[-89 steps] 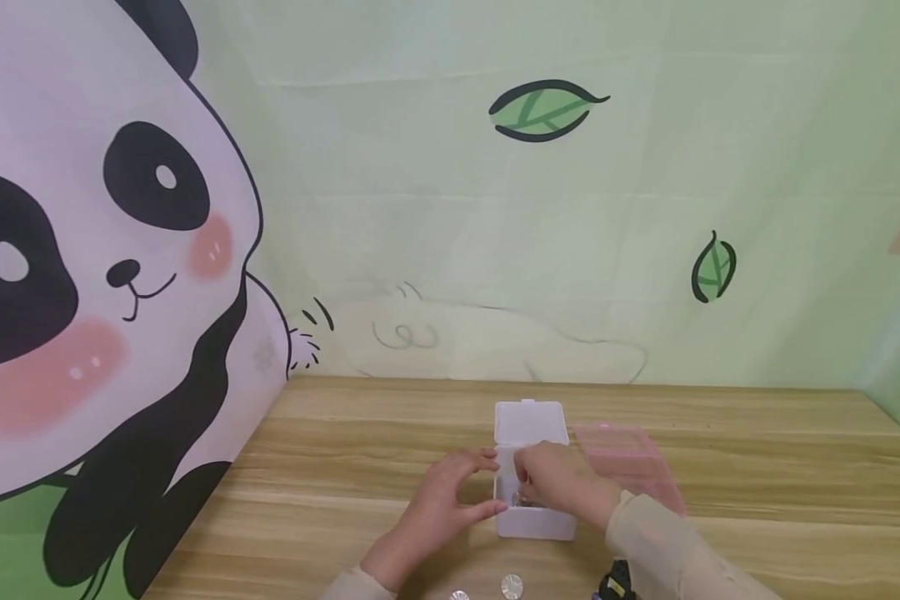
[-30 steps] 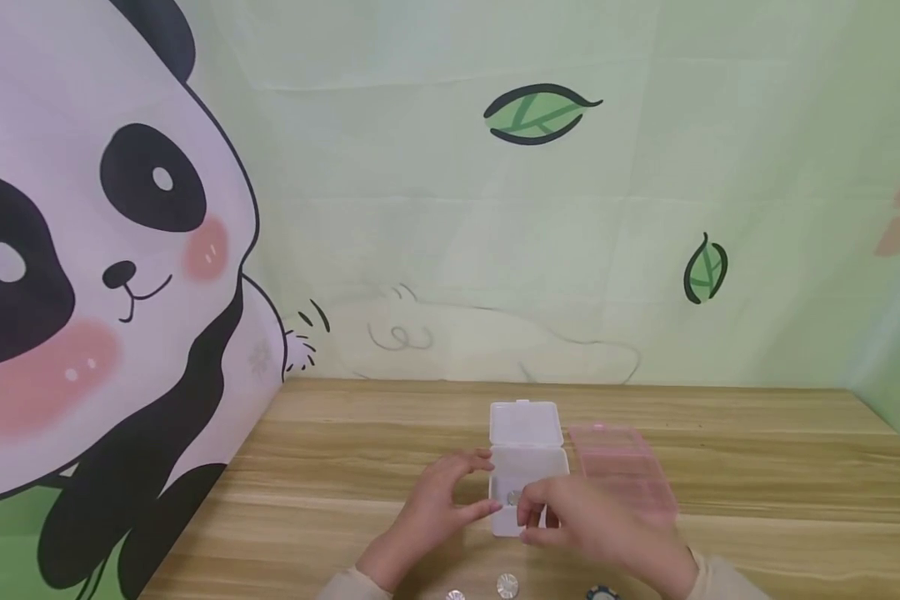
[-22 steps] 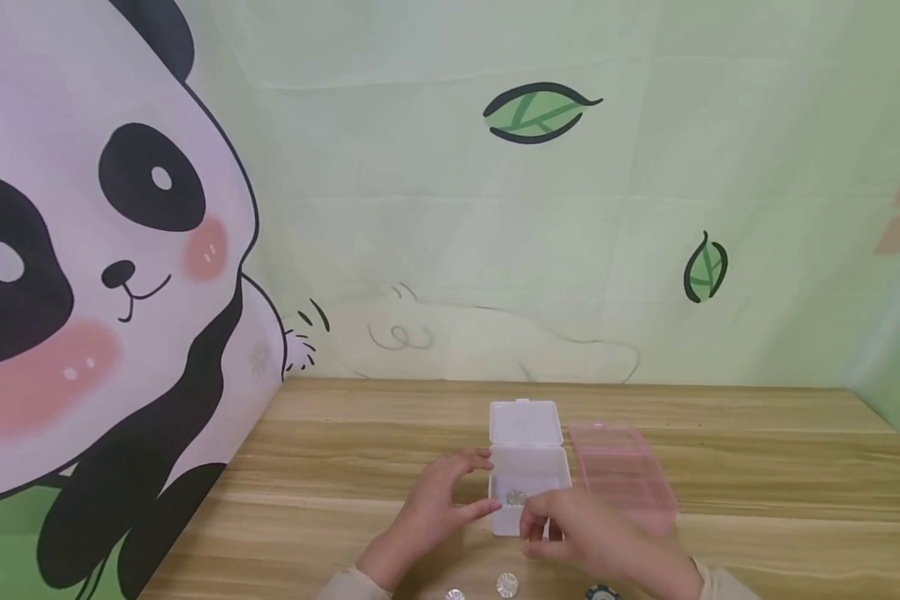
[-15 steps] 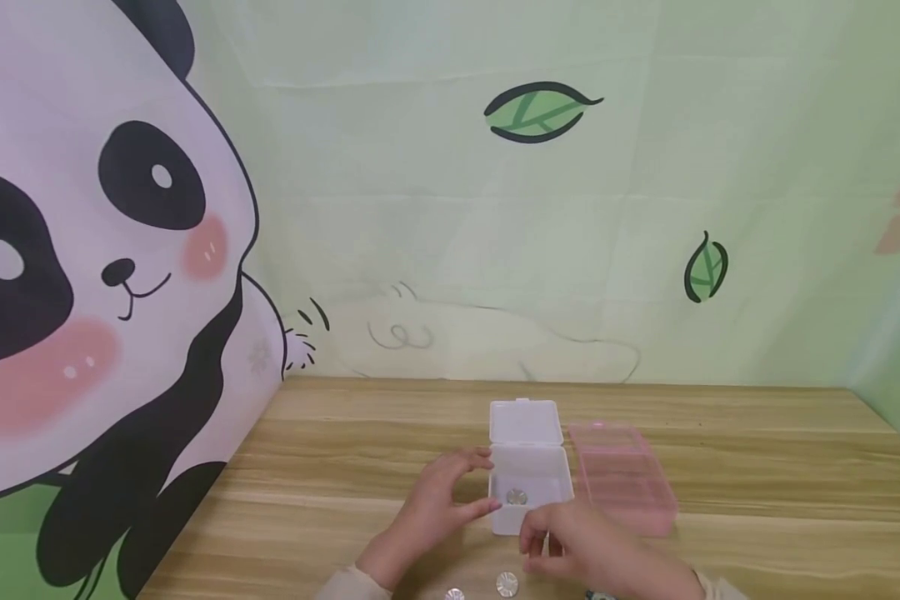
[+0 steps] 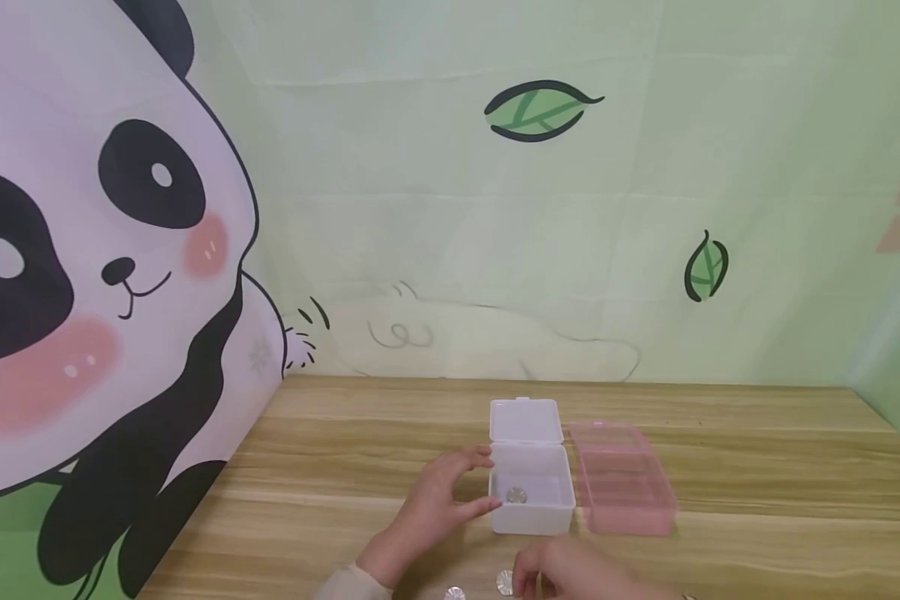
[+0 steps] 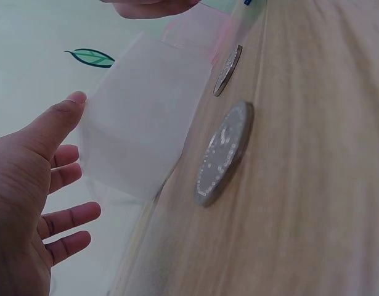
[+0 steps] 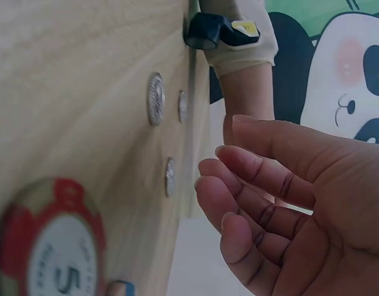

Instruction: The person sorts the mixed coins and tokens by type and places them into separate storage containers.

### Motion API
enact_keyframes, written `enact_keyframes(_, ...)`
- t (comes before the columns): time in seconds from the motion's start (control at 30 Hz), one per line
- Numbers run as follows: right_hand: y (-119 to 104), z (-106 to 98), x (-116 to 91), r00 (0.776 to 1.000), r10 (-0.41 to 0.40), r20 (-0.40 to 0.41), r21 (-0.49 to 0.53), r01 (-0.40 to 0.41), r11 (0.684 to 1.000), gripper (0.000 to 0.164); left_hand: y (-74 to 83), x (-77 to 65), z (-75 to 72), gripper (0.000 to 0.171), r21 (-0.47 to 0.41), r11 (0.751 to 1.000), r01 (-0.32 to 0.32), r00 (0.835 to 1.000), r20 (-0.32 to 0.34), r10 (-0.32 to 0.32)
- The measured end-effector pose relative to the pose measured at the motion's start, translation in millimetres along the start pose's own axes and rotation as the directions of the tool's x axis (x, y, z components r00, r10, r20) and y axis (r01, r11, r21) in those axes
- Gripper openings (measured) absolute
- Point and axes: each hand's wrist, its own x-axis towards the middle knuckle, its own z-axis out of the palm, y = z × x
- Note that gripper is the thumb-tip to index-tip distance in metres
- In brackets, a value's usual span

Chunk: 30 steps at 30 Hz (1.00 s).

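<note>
A white lidded plastic box (image 5: 532,520) stands on the table with its lid (image 5: 527,421) tipped back. One silver coin (image 5: 517,496) lies inside it. My left hand (image 5: 431,504) spans the box's left side, thumb at the front corner and fingers spread behind it; in the left wrist view the thumb tip touches the box wall (image 6: 140,117). In front of the box lie more silver coins, one (image 5: 505,582) right at my right fingertips and another (image 5: 454,593) to its left. My right hand (image 5: 562,571) is low over the table, its fingers loosely bent and holding nothing in the right wrist view.
A translucent pink box (image 5: 630,492) stands just right of the white one. A red-edged poker chip (image 7: 63,246) marked 5 lies near my right hand, with a blue-edged piece (image 7: 121,288) beside it. A panda-printed cloth (image 5: 420,208) hangs behind the table.
My right hand has come out of the white box and moved down toward me to the coin on the table. A coin now shows in the box. My left hand stays in place.
</note>
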Motion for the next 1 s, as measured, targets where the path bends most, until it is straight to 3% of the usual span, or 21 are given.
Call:
enact_keyframes(0.1,-0.3,4.4,0.4,0.999,0.028,0.019,0.038,-0.029,0.999,0.004,-0.9,0.3,0.1,0.040,0.004,1.000,0.004,1.000,0.003,-0.004)
enact_keyframes(0.27,-1.8,10.7,1.7,0.995,0.094,0.041,-0.016,-0.093,0.996,0.004,-3.0,1.0,0.7,0.040,0.018,1.000,0.001,1.000,0.006,-0.001)
enact_keyframes(0.37,-0.2,14.3,3.0,0.996,0.074,0.047,-0.132,-0.067,0.989,0.005,-3.5,1.2,0.7,0.041,0.016,1.000,0.004,1.000,0.011,-0.004)
enact_keyframes(0.57,4.0,21.7,0.9,0.997,0.065,0.037,-0.213,-0.056,0.975,0.022,-2.7,1.5,0.4,0.041,0.018,1.000,0.000,1.000,0.018,-0.001)
enact_keyframes(0.73,7.7,28.5,-0.2,0.999,-0.031,-0.016,-0.308,0.025,0.951,0.026,-1.2,2.2,-0.5,0.041,0.015,1.000,0.001,1.000,0.021,-0.002)
enact_keyframes(0.87,13.0,32.4,1.2,0.981,-0.192,-0.033,-0.437,0.158,0.885,0.021,-0.3,2.5,-0.8,0.041,0.016,1.000,0.004,1.000,0.025,-0.004)
enact_keyframes(1.0,17.2,34.4,3.5,0.945,-0.328,-0.011,-0.567,0.264,0.780,0.014,0.0,2.6,-0.7,0.041,0.019,1.000,0.002,1.000,0.025,-0.002)
